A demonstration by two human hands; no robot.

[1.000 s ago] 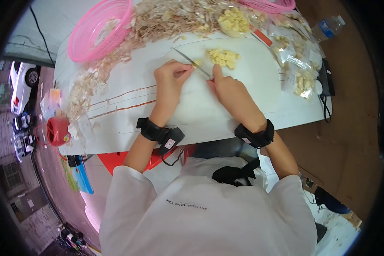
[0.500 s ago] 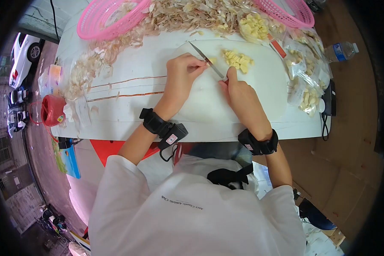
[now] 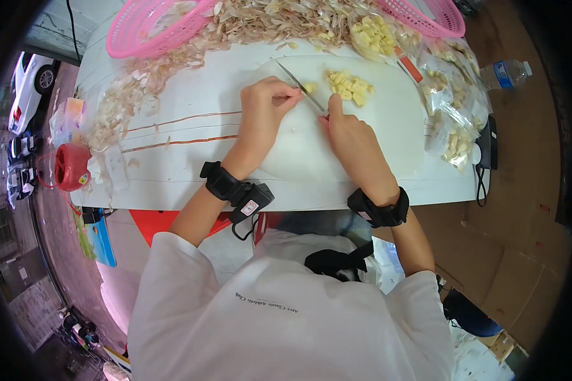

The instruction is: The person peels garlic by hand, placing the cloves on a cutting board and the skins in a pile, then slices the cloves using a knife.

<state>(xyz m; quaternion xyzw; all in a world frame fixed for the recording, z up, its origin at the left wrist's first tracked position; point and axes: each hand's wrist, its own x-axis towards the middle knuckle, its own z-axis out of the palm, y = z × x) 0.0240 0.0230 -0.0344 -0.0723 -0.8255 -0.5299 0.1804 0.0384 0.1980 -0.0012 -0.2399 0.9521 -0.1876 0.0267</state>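
Note:
My right hand [image 3: 349, 136] is wrapped round the handle of a knife [image 3: 300, 87], whose blade points up and to the left over a white cutting board [image 3: 381, 152]. Fingers pinched together, my left hand [image 3: 267, 105] is beside the blade; whatever they hold is too small to make out. A pale yellow piece [image 3: 309, 87] lies just past the blade. Beyond my right hand, a small heap of peeled garlic cloves [image 3: 349, 87] rests on the board.
Dry garlic skins [image 3: 273, 25] spread along the far side, between a pink basket [image 3: 152, 44] and another pink basket [image 3: 435, 28]. Bags of garlic [image 3: 448, 95] and a bottle [image 3: 507, 74] are at the right. A red container [image 3: 73, 167] stands at the left edge.
The whole view has shifted slightly, with the table contents a little further left. Both hands keep nearly the same pose around the knife.

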